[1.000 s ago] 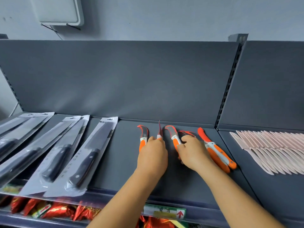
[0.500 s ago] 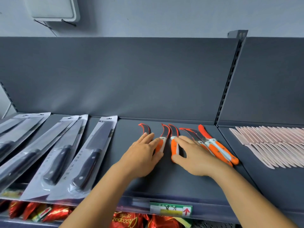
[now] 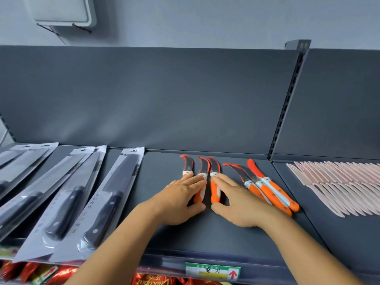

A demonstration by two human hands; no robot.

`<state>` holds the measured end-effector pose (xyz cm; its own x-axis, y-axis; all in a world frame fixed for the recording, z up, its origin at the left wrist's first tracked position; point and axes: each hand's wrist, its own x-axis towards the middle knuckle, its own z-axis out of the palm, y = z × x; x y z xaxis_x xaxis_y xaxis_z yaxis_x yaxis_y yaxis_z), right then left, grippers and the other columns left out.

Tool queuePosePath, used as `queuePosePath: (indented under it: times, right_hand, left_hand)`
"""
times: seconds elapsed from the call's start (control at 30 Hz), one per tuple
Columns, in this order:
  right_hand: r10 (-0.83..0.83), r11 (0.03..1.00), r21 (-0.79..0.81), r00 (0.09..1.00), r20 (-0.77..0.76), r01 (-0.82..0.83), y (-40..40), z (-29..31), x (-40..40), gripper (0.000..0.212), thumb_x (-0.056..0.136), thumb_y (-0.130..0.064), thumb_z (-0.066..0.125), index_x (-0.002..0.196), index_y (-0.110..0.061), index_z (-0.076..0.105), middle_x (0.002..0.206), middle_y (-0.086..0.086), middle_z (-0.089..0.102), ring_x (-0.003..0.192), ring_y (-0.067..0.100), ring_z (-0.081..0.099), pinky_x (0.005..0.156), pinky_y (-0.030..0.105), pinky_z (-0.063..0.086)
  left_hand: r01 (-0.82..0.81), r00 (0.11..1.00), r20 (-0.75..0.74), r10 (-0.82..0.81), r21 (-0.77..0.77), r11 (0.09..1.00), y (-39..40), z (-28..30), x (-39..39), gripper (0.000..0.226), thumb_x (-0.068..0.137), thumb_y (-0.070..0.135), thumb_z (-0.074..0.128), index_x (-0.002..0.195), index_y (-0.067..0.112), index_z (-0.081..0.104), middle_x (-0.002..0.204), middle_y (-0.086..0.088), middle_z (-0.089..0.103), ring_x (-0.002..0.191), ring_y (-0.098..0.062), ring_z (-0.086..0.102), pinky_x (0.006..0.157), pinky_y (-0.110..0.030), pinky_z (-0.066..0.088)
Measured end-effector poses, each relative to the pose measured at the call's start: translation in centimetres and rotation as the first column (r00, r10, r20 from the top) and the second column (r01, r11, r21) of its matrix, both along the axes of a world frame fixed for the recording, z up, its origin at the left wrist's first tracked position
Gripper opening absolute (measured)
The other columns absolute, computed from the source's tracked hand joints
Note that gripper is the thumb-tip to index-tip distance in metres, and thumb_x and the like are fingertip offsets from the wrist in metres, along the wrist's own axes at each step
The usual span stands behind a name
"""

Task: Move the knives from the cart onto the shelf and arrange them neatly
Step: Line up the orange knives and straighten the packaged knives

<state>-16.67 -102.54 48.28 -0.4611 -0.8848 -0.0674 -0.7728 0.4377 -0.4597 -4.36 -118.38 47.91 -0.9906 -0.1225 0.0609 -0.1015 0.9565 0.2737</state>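
Three curved orange knives now grouped side by side mid-shelf, tighter than half-second ago; three more lie angled just right. Left hand flat, fingers straight, covering leftmost handles. Right hand flat, fingers extended against third knife's handle. Neither grips anything.

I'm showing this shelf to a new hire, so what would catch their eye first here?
Most likely the orange-handled curved knives mid-shelf, bright against the dark grey shelf, with the left hand and right hand laid flat, nudging three of them together. Next, the black-handled knives in clear packs lying on the left, and the overlapping row of pale pink knives on the right.
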Motion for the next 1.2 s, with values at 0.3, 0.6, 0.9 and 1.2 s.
queuePosePath:
  times: [0.3, 0.6, 0.9, 1.2]
  right_hand:
    - [0.006, 1.0, 0.021, 1.0, 0.01, -0.006, -0.7, 0.3, 0.0, 0.068, 0.092, -0.041, 0.049, 0.149, -0.026, 0.015, 0.154, -0.029, -0.004, 0.139, 0.005, 0.024, 0.109, 0.024, 0.021]
    - [-0.017, 1.0, -0.011, 1.0, -0.007, 0.017, -0.4, 0.8, -0.3, 0.076, 0.089, -0.047, 0.051, 0.151, -0.033, 0.008, 0.157, -0.022, 0.0, 0.144, 0.009, 0.012, 0.115, 0.03, 0.019]
    - [-0.317, 0.948, -0.083, 0.918, -0.237, 0.306, 4.3, 1.3, -3.6, 0.034, 0.094, -0.019, 0.038, 0.125, -0.019, 0.052, 0.144, -0.005, 0.037, 0.128, 0.024, 0.036, 0.103, 0.034, 0.035]
    - [-0.336, 0.942, -0.046, 0.925, -0.177, 0.334, 6.8, -0.5, -5.7, 0.04, 0.095, -0.033, 0.041, 0.133, -0.031, 0.049, 0.144, -0.011, 0.039, 0.122, 0.026, 0.033, 0.105, 0.029, 0.028]
  left_hand:
    - [-0.082, 0.996, -0.021, 0.083, 0.034, 0.996, 0.3, 0.1, -0.5, 0.074, 0.09, 0.044, 0.058, 0.15, 0.015, 0.024, 0.159, 0.008, 0.011, 0.145, -0.014, 0.017, 0.114, -0.023, 0.02]
    - [-0.082, 0.996, -0.028, 0.082, -0.006, 0.997, 0.9, 0.9, -0.5, 0.073, 0.089, 0.046, 0.057, 0.149, 0.016, 0.027, 0.157, 0.008, 0.017, 0.145, -0.016, 0.017, 0.11, -0.021, 0.019]
    - [0.078, 0.994, -0.076, -0.082, -0.048, 0.996, 8.8, 1.5, -4.6, 0.068, 0.093, 0.045, 0.05, 0.15, 0.022, 0.021, 0.158, 0.003, 0.018, 0.145, -0.014, 0.01, 0.113, -0.03, 0.012]
    - [0.018, 0.999, -0.048, -0.024, -0.121, 0.992, 12.1, 0.7, -7.2, 0.059, 0.094, 0.048, 0.046, 0.14, 0.013, 0.037, 0.145, -0.005, 0.035, 0.131, -0.027, 0.036, 0.104, -0.035, 0.03]
